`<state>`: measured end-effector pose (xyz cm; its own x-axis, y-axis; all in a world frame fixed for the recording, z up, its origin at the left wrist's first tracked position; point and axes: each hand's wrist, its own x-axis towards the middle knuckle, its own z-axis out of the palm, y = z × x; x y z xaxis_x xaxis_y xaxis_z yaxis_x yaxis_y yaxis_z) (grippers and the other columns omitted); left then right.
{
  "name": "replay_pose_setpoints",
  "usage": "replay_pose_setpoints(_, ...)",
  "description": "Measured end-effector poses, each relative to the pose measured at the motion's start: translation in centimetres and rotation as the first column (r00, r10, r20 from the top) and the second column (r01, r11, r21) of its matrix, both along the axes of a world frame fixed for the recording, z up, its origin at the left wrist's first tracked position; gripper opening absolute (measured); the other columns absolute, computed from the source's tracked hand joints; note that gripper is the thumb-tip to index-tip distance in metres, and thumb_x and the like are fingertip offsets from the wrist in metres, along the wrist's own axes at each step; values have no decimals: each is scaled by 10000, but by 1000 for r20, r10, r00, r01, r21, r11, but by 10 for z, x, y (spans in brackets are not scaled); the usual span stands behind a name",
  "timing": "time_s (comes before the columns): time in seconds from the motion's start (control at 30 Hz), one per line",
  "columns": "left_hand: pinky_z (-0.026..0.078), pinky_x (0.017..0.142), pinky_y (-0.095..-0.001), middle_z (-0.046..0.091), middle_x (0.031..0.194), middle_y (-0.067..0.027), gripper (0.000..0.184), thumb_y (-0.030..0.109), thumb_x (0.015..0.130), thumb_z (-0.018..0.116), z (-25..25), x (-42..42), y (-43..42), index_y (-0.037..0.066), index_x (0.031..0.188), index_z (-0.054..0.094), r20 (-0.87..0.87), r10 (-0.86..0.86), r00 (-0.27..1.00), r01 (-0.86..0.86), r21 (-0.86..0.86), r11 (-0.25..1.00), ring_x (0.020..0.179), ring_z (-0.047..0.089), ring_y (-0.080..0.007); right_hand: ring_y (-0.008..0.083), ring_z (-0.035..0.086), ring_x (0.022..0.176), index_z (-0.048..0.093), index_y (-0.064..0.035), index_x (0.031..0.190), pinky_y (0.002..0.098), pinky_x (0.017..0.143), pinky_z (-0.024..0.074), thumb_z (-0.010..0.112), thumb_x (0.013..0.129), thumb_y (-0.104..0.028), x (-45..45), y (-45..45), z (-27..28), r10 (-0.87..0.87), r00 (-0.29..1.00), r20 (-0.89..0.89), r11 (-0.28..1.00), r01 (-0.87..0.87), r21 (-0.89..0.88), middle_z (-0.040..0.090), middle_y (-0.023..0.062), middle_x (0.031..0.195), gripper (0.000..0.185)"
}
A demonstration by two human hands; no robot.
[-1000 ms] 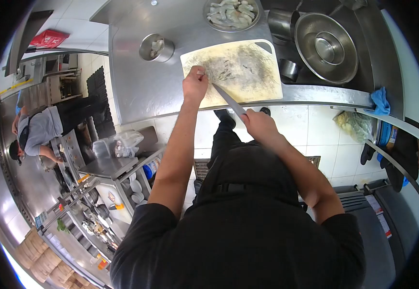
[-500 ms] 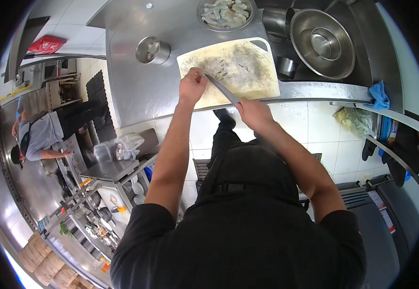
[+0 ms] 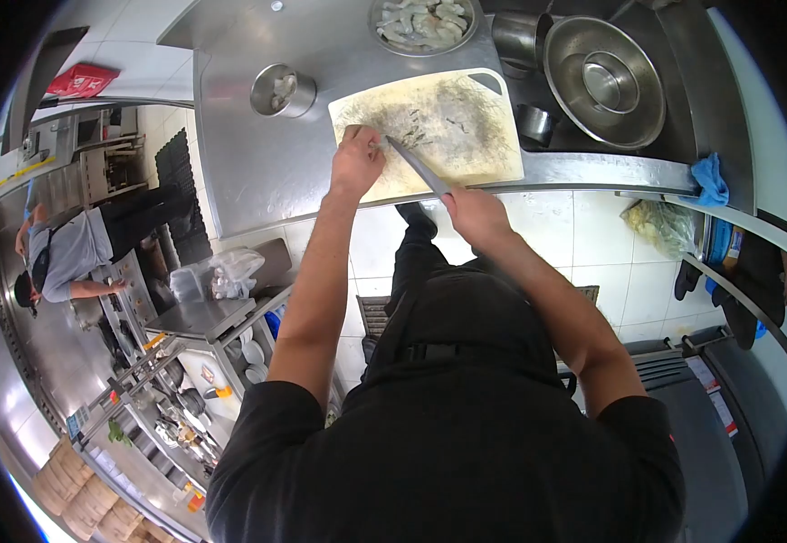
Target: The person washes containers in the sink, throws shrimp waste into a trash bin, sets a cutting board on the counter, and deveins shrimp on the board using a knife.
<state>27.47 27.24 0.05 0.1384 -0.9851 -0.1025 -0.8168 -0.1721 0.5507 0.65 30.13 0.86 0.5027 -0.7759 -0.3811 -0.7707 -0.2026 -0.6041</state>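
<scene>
My right hand (image 3: 476,214) is closed round the handle of a knife (image 3: 419,168), whose blade slants up and left over the white cutting board (image 3: 493,165). Near the blade's tip, my left hand (image 3: 358,160) is closed at the board's left side; what its fingers pinch is too small to make out. Dark scraps (image 3: 413,129) lie on the stained middle of the board. Beyond it stands a metal bowl (image 3: 473,36) of pale, shrimp-like pieces. A small metal pot (image 3: 303,98) to the left holds a few similar pieces.
At the right are a large metal basin (image 3: 642,118) with a smaller bowl (image 3: 609,83) inside, metal pots (image 3: 515,38) and a blue cloth (image 3: 710,181) on the counter's edge. A co-worker (image 3: 76,246) stands at the far left by another counter.
The knife tip has moved up and left, closer to my left hand. Both hands have shifted slightly left in the view. The co-worker's lower arm has moved a little.
</scene>
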Motion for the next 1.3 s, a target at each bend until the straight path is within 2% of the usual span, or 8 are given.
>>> replay_pose_setpoints(0.13, 586, 789, -372, 632, 1049, -120, 203, 11, 833, 690, -4, 7, 1, 49, 1022, 626, -34, -61, 998, 61, -12, 998, 836, 699, -274, 441, 705, 856, 654, -33, 1036, 569, 769, 546, 486, 1063, -352, -3, -5, 3, -100, 993, -55, 995, 100, 5, 719, 237, 902, 361)
replay_pose_setpoints(0.43, 570, 739, -379, 639, 968, -124, 169, 0, 830, 684, -3, 0, 4, 47, 984, 633, 16, -32, 999, 32, -28, 999, 814, 671, -272, 438, 704, 895, 655, -32, 1047, 566, 809, 539, 481, 1066, -363, 0, -10, 9, 15, 999, -43, 1000, -14, 26, 727, 225, 935, 374)
replay_pose_setpoints(0.7, 576, 764, -411, 659, 1016, -111, 165, 38, 839, 700, -4, 106, -21, 83, 982, 631, -48, 209, 977, -211, -391, 896, 874, 721, -287, 440, 701, 907, 647, -34, 1054, 566, 812, 535, 480, 1070, -358, -26, -25, 15, -138, 981, -135, 989, 145, 42, 726, 229, 938, 364)
replay_pose_setpoints(0.77, 567, 826, -420, 676, 1060, -119, 203, 61, 818, 718, 61, 111, -46, 93, 1014, 674, 113, 394, 912, -335, -347, 876, 962, 706, -305, 438, 701, 891, 639, -34, 1056, 562, 799, 538, 487, 1070, -354, -30, -28, 22, -154, 976, -154, 987, 161, 30, 723, 231, 916, 355)
replay_pose_setpoints(1.0, 547, 993, -449, 697, 1236, -179, 201, 166, 801, 753, 60, 99, -110, 114, 992, 785, 407, 133, 904, 85, -474, 876, 1149, 665, -352, 422, 705, 775, 609, -40, 1016, 552, 712, 550, 503, 1069, -344, -58, -23, 19, -251, 967, -48, 959, 242, -149, 717, 209, 837, 326)
replay_pose_setpoints(1.13, 548, 976, -465, 720, 1187, -148, 194, 166, 810, 752, 58, 2, -157, 130, 996, 795, 191, -78, 978, 139, -328, 934, 1105, 685, -353, 413, 713, 789, 609, -42, 1014, 539, 700, 561, 513, 1063, -335, -76, -13, 12, -183, 968, -173, 982, 171, -82, 719, 213, 833, 312)
replay_pose_setpoints(1.2, 562, 939, -470, 735, 1164, -138, 222, 242, 839, 744, 43, -28, -188, 152, 1035, 795, 255, -147, 956, 216, -268, 939, 1078, 696, -362, 411, 716, 784, 611, -44, 1015, 540, 694, 564, 516, 1059, -334, -81, -9, 17, -190, 968, -163, 981, 180, -77, 718, 215, 825, 308)
replay_pose_setpoints(1.3, 556, 967, -449, 727, 1227, -149, 390, 370, 868, 735, 42, -67, -224, 110, 1158, 756, 227, -105, 968, 89, 80, 993, 1114, 701, -351, 412, 713, 750, 614, -46, 1020, 554, 687, 563, 516, 1057, -334, -88, -4, 19, -196, 968, -160, 980, 188, -63, 715, 214, 801, 307)
